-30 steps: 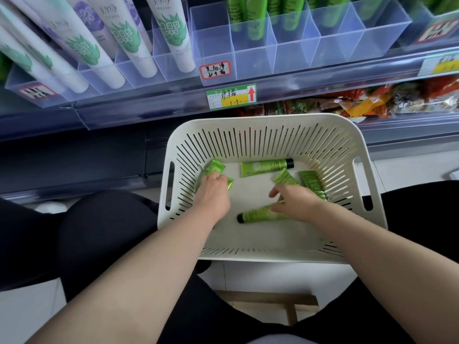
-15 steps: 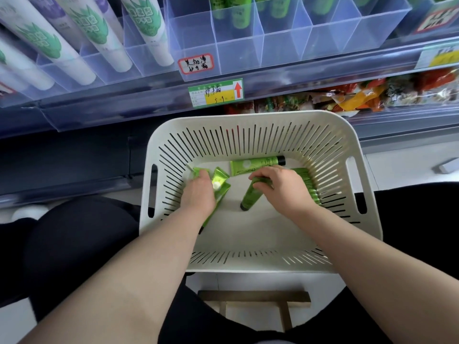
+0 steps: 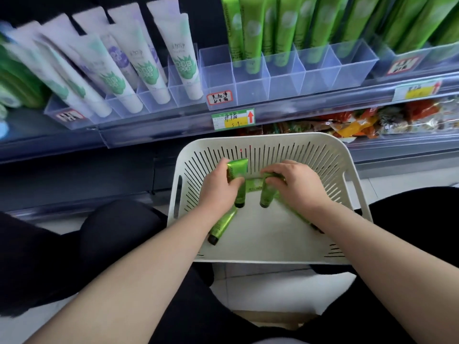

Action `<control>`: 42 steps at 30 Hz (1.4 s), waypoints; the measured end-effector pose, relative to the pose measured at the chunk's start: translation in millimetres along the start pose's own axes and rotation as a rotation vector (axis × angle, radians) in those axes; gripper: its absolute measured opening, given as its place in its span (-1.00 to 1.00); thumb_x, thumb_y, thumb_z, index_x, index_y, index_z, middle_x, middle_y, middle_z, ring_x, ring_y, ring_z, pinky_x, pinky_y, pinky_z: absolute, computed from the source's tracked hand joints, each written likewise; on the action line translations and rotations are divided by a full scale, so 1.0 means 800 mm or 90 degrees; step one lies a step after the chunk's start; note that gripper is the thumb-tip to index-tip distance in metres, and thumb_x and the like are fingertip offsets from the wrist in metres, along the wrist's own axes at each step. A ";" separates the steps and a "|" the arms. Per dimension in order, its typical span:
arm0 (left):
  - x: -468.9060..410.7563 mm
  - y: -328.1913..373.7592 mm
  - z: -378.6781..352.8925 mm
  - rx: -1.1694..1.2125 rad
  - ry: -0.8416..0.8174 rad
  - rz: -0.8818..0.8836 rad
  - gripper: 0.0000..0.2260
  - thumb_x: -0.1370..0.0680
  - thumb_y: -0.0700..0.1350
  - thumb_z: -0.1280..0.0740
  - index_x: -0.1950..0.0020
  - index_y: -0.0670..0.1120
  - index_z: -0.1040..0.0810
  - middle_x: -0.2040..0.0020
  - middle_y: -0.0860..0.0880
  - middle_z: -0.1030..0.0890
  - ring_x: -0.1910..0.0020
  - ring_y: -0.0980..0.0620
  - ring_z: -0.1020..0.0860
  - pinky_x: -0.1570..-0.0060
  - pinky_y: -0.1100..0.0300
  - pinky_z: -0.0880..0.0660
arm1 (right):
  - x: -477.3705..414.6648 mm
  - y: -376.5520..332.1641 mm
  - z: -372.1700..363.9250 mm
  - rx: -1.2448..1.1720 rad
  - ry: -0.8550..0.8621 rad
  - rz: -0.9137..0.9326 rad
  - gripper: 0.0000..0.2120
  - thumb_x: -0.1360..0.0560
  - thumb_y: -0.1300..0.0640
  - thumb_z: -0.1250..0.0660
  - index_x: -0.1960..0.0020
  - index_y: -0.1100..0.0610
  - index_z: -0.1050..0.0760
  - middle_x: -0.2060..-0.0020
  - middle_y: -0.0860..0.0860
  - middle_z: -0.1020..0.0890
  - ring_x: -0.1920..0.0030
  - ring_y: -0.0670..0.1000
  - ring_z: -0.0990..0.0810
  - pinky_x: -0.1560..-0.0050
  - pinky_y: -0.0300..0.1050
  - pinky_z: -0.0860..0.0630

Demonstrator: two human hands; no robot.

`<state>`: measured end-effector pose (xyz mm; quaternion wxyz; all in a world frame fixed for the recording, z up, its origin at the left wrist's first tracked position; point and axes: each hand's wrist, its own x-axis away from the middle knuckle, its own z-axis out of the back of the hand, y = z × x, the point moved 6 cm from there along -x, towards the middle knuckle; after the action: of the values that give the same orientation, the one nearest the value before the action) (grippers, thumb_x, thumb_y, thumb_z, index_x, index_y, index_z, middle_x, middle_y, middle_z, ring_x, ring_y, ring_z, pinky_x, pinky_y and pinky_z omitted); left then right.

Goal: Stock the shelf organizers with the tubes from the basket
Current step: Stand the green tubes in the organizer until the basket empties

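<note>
Looking down at the shelf (image 3: 323,105): it spanned the full width, with clear organizers (image 3: 285,78) lined along its front edge. Left compartments held white tubes (image 3: 149,70), leaning. Middle and right ones held tall green tubes (image 3: 283,26), standing toward the back. Snack packets (image 3: 360,122) showed on the level below, blurred.

White slotted basket (image 3: 323,160) sat below the shelf, between the person's black-clad legs. Both hands were inside it, near the far wall.

Left hand (image 3: 218,192): grip clamped on a small green tube (image 3: 237,168), crimp end up, black cap down, thumb across the body. Right hand (image 3: 295,187): grip curled round a second tube (image 3: 267,194), cap down. Couldn't tell whether it held more than one.

A third tube (image 3: 254,187) lay between the two hands. A fourth tube (image 3: 222,227) lay loose beside the left wrist, cap toward the camera. A fifth tube (image 3: 301,218) lay partly hidden under the right wrist.

Handwritten label (image 3: 219,97) was on the organizer front. Price tag (image 3: 233,119) with a red arrow was on the shelf rail just below it.
</note>
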<state>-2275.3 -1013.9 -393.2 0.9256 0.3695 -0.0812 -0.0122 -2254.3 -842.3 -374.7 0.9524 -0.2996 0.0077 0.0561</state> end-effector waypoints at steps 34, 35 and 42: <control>-0.201 0.235 0.256 -0.269 0.217 -0.159 -0.82 -0.51 -0.24 -0.30 -0.04 0.01 -0.51 0.01 -0.03 -0.54 0.08 -0.08 -0.51 0.24 0.14 -0.35 | -0.175 -0.153 0.231 0.062 0.284 0.189 -0.79 -0.56 0.13 -0.24 -0.13 -0.03 -0.57 0.07 -0.01 -0.60 0.03 0.09 -0.49 0.19 -0.04 -0.47; -0.206 0.235 0.254 -0.289 0.209 -0.151 -0.80 -0.50 -0.26 -0.30 -0.03 0.01 -0.51 -0.01 -0.04 -0.54 0.08 -0.08 -0.51 0.24 0.13 -0.35 | -0.179 -0.152 0.230 0.066 0.288 0.191 -0.79 -0.56 0.13 -0.24 -0.12 -0.03 -0.58 0.08 -0.01 -0.61 0.04 0.09 -0.48 0.19 -0.04 -0.47; -0.218 0.235 0.245 -0.372 0.193 -0.118 -0.69 -0.44 -0.39 -0.21 -0.04 -0.05 -0.52 -0.03 -0.09 -0.55 0.10 -0.10 -0.48 0.24 0.12 -0.32 | -0.190 -0.152 0.230 0.064 0.303 0.210 -0.81 -0.55 0.13 -0.26 -0.11 -0.01 -0.58 0.12 -0.02 -0.61 0.09 0.09 -0.47 0.22 -0.01 -0.48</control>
<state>-2485.8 -996.2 -149.2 0.9888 0.0924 0.0985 -0.0638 -2395.5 -852.0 -147.0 0.9155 -0.2514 0.2820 0.1381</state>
